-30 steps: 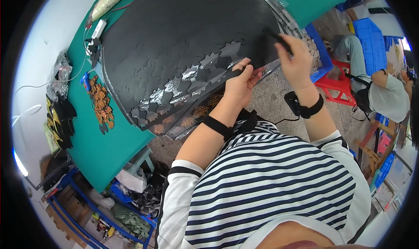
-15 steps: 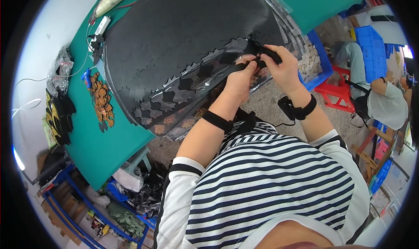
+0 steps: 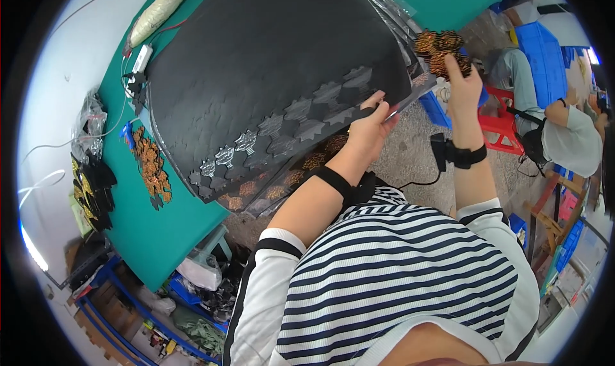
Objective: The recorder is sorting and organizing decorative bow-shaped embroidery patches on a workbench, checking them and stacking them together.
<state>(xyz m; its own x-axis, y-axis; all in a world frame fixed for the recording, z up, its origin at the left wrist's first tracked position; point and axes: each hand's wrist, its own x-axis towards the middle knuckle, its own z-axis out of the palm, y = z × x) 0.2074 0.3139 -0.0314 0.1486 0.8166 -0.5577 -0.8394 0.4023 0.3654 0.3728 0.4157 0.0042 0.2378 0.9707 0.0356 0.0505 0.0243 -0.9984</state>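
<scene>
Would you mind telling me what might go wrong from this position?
The large black scaled sheet overhangs the green table edge, pinched only by the left hand; it might slide off. The right hand holds orange-brown leaf-shaped pieces over the floor; one could drop.

One large black mat (image 3: 256,65) lies on one green bench (image 3: 160,225). Two hands are up: the left hand (image 3: 368,125) and the right hand (image 3: 462,87). Two wrist straps show, one on each arm. There are two piles of leaf-shaped pieces, one orange pile (image 3: 150,167) and one black pile (image 3: 93,190), plus one red stool (image 3: 496,122).
</scene>
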